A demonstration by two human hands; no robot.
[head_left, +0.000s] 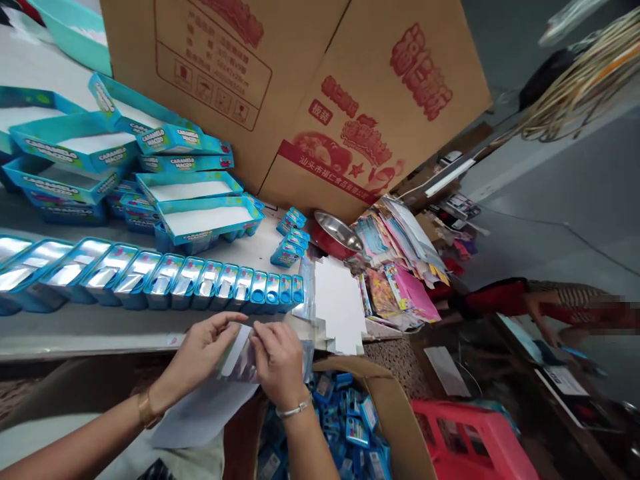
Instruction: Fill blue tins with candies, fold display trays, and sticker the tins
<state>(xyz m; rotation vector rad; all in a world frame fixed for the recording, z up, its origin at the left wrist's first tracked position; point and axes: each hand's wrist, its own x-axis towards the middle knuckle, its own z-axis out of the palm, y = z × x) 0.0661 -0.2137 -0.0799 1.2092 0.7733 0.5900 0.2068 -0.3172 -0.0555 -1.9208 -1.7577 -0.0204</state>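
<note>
My left hand [203,350] and my right hand [277,360] meet at the table's front edge, both pinched on a small flat silver-and-white carton blank [239,352] held between them. Just behind the hands runs a long row of folded blue boxes with shiny silver insides [150,280]. A stack of flat white and silver blanks [337,303] lies to the right of my hands. Below my right wrist an open cardboard carton [395,407] holds several small blue packets [350,417].
Empty blue display trays [200,220] are stacked at the back left. A large brown shipping carton [300,87] stands behind them. A red metal bowl [335,233], colourful leaflets [400,267] and a red plastic crate [470,433] are at right. Another person's arm [530,303] reaches in at right.
</note>
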